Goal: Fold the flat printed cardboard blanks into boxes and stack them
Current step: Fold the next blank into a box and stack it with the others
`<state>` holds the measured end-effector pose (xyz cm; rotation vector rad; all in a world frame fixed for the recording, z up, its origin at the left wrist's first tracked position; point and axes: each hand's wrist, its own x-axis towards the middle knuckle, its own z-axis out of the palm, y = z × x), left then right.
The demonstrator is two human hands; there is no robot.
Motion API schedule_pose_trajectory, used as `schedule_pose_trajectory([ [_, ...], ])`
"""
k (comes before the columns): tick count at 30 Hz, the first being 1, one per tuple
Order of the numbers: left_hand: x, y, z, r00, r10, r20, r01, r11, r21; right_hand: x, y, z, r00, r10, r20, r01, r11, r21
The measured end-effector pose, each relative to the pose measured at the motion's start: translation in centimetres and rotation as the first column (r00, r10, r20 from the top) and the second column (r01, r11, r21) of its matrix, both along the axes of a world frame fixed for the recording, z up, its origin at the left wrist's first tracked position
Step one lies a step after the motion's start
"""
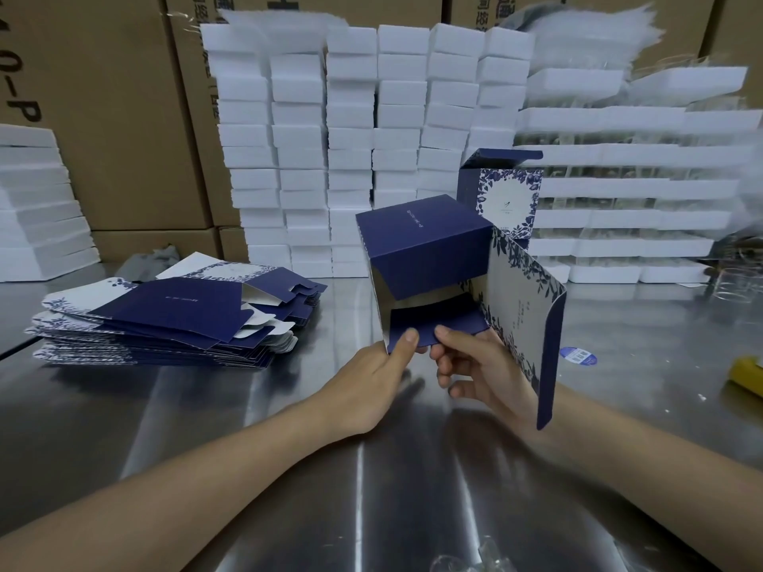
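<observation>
The step in hand looks like closing the bottom of one box. A half-formed box (425,245) is held up over the steel table (371,489), just ahead of the person, its open end turned toward the camera and a long printed side panel (524,307) swung out to the right. The left hand (371,381) pinches the near corner of the blue bottom flap (437,324), thumb on top. The right hand (479,373) sets its thumb on the same flap, with the other fingers curled underneath; what they touch there is hidden. The next move probably calls for pressing this flap inward until its tab locks, then folding the long panel round. One finished box (505,200) stands behind, against the white foam blocks (351,138). The pile of flat blanks (165,319) lies well to the left, so most of the work seems to remain.
</observation>
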<state>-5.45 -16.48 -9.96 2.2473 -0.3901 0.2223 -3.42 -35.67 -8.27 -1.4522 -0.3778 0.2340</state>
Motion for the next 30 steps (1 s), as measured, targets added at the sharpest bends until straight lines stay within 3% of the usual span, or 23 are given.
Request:
schedule_pose_trajectory([
  [4, 0.3, 0.0, 0.0, 0.997, -0.051, -0.058, 0.042, 0.987, -0.158, -0.2, 0.1, 0.0, 1.0, 0.013, 0.028, -0.013, 1.0, -0.002],
  [9, 0.7, -0.1, 0.1, 0.988, 0.031, -0.151, -0.07, 0.962, -0.263, -0.3, 0.4, -0.4, 0.995, -0.082, 0.059, 0.083, 0.996, -0.02],
  [15, 0.3, -0.4, 0.4, 0.993, -0.006, -0.121, -0.027, 0.963, -0.268, 0.0, 0.5, 0.0, 0.992, -0.11, 0.065, 0.108, 0.994, 0.023],
  [24, 0.4, -1.2, 0.7, 0.984, -0.009, -0.177, -0.08, 0.869, -0.488, 0.2, 0.3, -0.5, 0.985, -0.135, 0.105, 0.135, 0.991, 0.014],
  [30, 0.6, -1.6, 0.7, 0.975, -0.019, -0.219, -0.094, 0.865, -0.493, 0.8, 0.0, -0.5, 0.986, -0.138, 0.09, 0.132, 0.989, 0.069],
])
